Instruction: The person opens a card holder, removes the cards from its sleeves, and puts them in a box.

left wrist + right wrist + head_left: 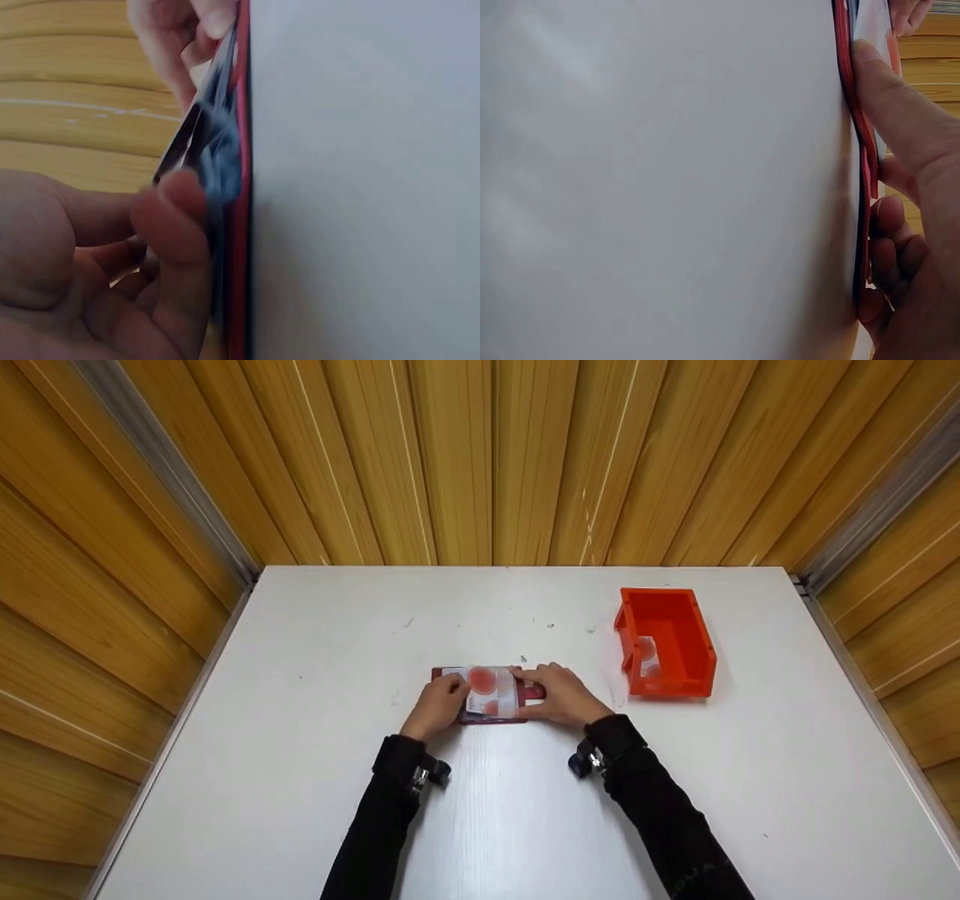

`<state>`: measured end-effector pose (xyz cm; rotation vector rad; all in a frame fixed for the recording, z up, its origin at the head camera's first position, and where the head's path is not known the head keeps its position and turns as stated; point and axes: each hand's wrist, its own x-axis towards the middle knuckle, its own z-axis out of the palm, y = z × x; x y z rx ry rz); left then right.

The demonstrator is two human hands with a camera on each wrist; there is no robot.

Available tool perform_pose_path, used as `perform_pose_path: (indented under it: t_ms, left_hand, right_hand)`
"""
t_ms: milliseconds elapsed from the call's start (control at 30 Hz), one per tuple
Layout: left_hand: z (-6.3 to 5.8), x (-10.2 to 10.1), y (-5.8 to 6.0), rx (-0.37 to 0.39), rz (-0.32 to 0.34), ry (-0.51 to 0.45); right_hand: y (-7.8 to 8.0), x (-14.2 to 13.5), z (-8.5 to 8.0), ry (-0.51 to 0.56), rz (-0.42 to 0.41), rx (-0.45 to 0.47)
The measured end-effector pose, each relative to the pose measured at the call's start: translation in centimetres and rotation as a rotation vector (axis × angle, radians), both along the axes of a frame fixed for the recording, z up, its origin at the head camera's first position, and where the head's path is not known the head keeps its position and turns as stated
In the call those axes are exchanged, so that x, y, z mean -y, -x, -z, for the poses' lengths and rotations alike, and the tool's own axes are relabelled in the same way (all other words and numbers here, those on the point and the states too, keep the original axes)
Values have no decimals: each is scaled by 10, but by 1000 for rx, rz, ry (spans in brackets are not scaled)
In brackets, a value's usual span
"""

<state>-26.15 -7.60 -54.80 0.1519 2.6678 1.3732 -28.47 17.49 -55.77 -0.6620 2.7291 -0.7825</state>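
Observation:
A dark red wallet (534,691) lies open and flat on the white table. Over it is a white packet (483,681) printed with red circles, with a translucent strip toward its right end. My left hand (437,705) pinches the packet's left part between thumb and fingers; in the left wrist view that side is raised at a slant above the red edge, with bluish material underneath. My right hand (566,697) holds the right side, its thumb (889,97) along the near edge and its other fingers curled by the wallet.
An orange-red open bin (679,645) stands to the right, beyond my right hand. Inside it, against the left wall, is a white piece (648,649) with red circles. Wood-patterned panels (450,457) enclose the table at the back and both sides.

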Motion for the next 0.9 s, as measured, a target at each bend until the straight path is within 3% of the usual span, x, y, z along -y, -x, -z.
perform_pose_path:
  t_ms: [133, 267, 467, 667, 900]
  left_hand:
    - [-6, 21, -3, 60, -34, -76]
    - [-20, 40, -5, 119, -105, -201]
    - [-40, 45, -6, 104, -129, -339]
    - [-57, 39, -10, 67, -90, -371]
    - [-55, 36, -11, 57, -88, -355]
  right_hand:
    - [0, 1, 0, 10, 5, 6]
    - [-1, 2, 1, 9, 0, 0]
    - [-2, 1, -1, 13, -2, -8]
    - [-2, 0, 0, 4, 4, 3]
    - [-2, 1, -1, -7, -3, -6]
